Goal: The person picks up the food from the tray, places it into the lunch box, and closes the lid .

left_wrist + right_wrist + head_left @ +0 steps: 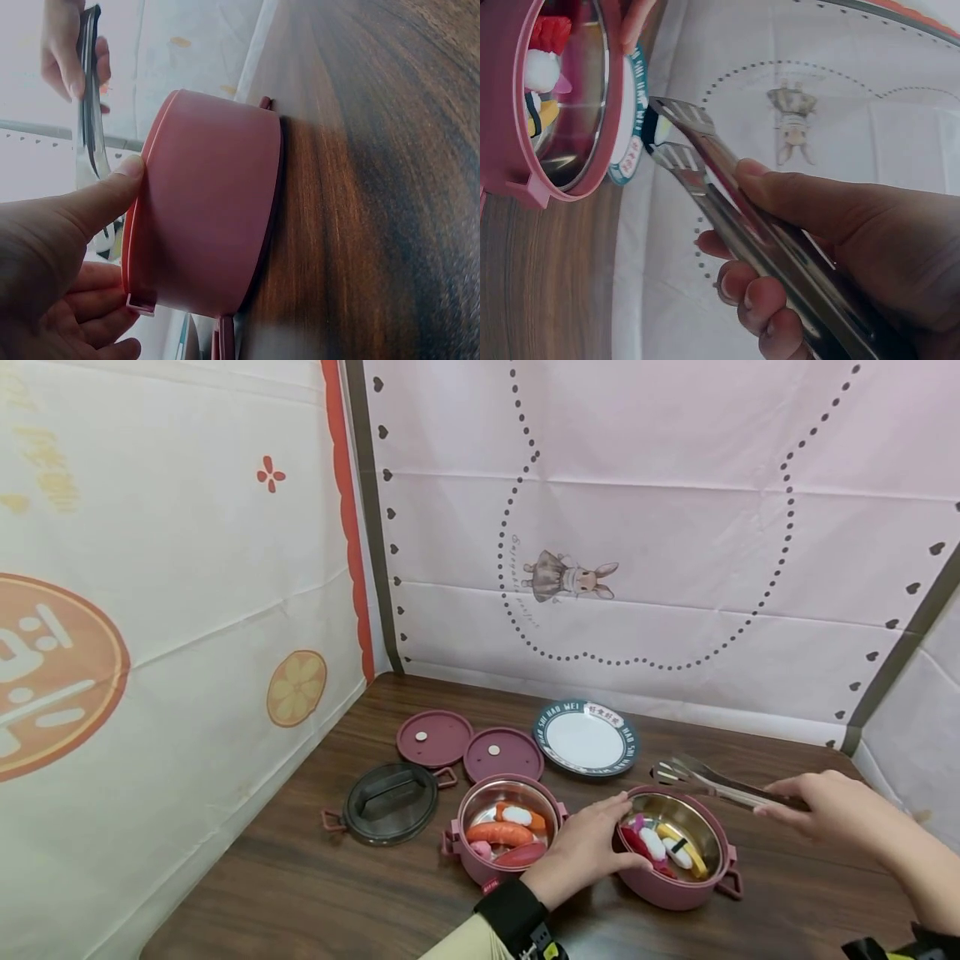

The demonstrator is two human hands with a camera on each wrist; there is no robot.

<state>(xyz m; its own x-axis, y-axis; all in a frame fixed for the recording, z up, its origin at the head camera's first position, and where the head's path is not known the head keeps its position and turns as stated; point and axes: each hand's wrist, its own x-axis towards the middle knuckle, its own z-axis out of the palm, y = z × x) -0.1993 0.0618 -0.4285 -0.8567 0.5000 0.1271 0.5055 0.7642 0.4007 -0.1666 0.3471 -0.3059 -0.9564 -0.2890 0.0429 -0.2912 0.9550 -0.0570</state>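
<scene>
My left hand (pixel 588 847) holds the right-hand pink pot (pixel 667 893) by its rim, thumb on the near side and fingers at the left side. Inside this pot lie several toy sushi pieces, with red, white and yellow parts (pixel 697 860). My right hand (pixel 832 806) grips metal tongs (pixel 731 202), whose tips stand a little apart above the pot's far rim. Left of my left hand is a second pink pot (pixel 480 866) holding an orange sausage-shaped piece (pixel 500 835), orange-and-white toy sushi (pixel 520 815) and other pink pieces.
Behind the pots lie two round maroon discs (pixel 435 727) and a white plate (pixel 585 739) with a dark teal rim. A dark lid (pixel 390 806) with pink side handles sits at the left. Printed cloth walls (pixel 637 527) border the wooden table (pixel 300 893).
</scene>
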